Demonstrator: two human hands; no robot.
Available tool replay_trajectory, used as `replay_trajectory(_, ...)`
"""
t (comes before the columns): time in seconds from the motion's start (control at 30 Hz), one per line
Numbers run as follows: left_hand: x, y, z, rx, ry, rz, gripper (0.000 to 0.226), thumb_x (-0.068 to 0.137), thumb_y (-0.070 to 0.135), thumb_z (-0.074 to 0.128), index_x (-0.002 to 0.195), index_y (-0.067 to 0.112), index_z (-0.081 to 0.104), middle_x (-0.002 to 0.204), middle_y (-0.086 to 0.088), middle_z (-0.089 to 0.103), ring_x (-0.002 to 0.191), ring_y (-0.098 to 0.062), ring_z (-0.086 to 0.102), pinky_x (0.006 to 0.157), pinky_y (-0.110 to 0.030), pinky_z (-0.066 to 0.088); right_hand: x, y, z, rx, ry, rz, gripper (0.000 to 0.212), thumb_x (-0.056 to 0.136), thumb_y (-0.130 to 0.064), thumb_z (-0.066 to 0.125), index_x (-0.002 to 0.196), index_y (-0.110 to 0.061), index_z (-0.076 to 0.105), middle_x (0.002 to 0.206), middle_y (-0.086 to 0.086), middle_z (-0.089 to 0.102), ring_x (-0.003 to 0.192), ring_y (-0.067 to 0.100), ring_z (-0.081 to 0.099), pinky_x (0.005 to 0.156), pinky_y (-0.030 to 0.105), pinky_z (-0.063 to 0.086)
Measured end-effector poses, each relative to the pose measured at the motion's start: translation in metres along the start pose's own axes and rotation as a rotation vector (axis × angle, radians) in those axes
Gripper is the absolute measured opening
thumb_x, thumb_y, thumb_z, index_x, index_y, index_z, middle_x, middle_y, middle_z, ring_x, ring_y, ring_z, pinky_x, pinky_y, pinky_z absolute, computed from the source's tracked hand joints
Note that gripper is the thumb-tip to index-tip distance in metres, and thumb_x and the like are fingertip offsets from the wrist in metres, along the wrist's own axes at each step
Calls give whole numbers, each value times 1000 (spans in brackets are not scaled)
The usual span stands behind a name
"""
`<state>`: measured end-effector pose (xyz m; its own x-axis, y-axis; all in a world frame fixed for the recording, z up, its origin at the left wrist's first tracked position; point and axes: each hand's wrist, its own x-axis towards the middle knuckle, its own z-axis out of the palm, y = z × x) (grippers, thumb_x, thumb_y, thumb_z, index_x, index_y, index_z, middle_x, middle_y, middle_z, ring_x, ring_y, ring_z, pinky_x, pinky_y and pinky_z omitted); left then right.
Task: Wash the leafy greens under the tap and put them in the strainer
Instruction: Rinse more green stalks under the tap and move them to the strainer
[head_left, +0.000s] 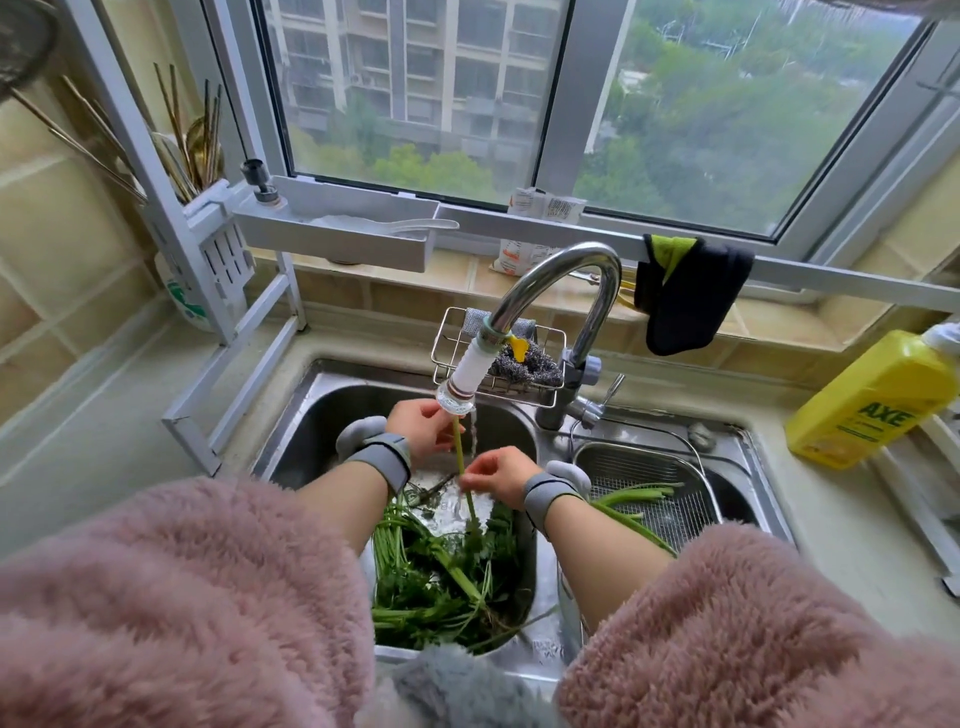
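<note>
A long green stalk (459, 447) is held upright under the running tap (558, 275). My left hand (423, 427) pinches its upper end just below the white nozzle (464, 382). My right hand (498, 475) grips it lower down, with the leafy end hanging toward the basin. A heap of leafy greens (441, 577) lies in the left sink basin (322, 415) below my wrists. The metal mesh strainer (649, 467) sits in the right basin and holds a few washed green stalks (636, 496).
A wire rack (524, 387) with a steel scrubber hangs behind the tap. A yellow detergent bottle (872, 400) stands on the counter at right. A dark cloth (685, 291) hangs from the sill rail. A white rack (218, 249) with chopsticks stands at left.
</note>
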<state>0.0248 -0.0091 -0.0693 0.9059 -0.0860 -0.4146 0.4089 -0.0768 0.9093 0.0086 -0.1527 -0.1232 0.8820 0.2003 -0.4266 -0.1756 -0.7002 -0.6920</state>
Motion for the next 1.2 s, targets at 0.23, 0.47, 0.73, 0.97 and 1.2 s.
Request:
replay_trajectory(0.23, -6, -19, 15, 140, -56, 46, 19, 86, -7, 58, 74, 8, 58, 72, -11, 60, 51, -8, 62, 55, -20, 55, -10, 10, 5, -37, -105, 36, 13, 85, -28, 67, 89, -16, 70, 68, -9, 57, 63, 3, 51, 60, 16, 42)
replay_trajectory(0.47, -7, -10, 18, 49, -34, 10, 20, 96, 10, 49, 84, 1, 62, 72, -11, 62, 66, -19, 60, 58, -22, 55, -10, 5, 3, 135, -15, 21, 17, 88, -25, 63, 77, -14, 68, 68, 0, 63, 49, -1, 50, 46, 8, 40)
replay_trajectory(0.73, -2, -4, 9, 67, 46, 21, 24, 79, -7, 66, 102, -2, 66, 89, -10, 68, 93, -26, 64, 95, -41, 50, -3, -4, 1, 262, 109, -24, 9, 92, -16, 58, 95, -8, 61, 94, 20, 68, 63, 11, 59, 64, 17, 52)
replay_trajectory(0.97, -2, 0, 4, 2, 62, 24, 7, 86, -4, 60, 85, 2, 62, 74, -8, 61, 68, -18, 57, 67, -22, 52, 5, -9, -8, 227, 200, -25, 18, 86, -20, 65, 96, -4, 68, 84, 11, 66, 61, 10, 55, 56, 11, 47)
replay_trajectory(1.2, -1, -10, -7, 219, 99, 30, 18, 82, -2, 65, 68, 8, 61, 63, -8, 58, 58, -16, 53, 59, -22, 47, 4, -15, -12, 230, 216, -7, 25, 86, -21, 67, 100, -1, 68, 71, 3, 61, 51, 5, 50, 44, 5, 39)
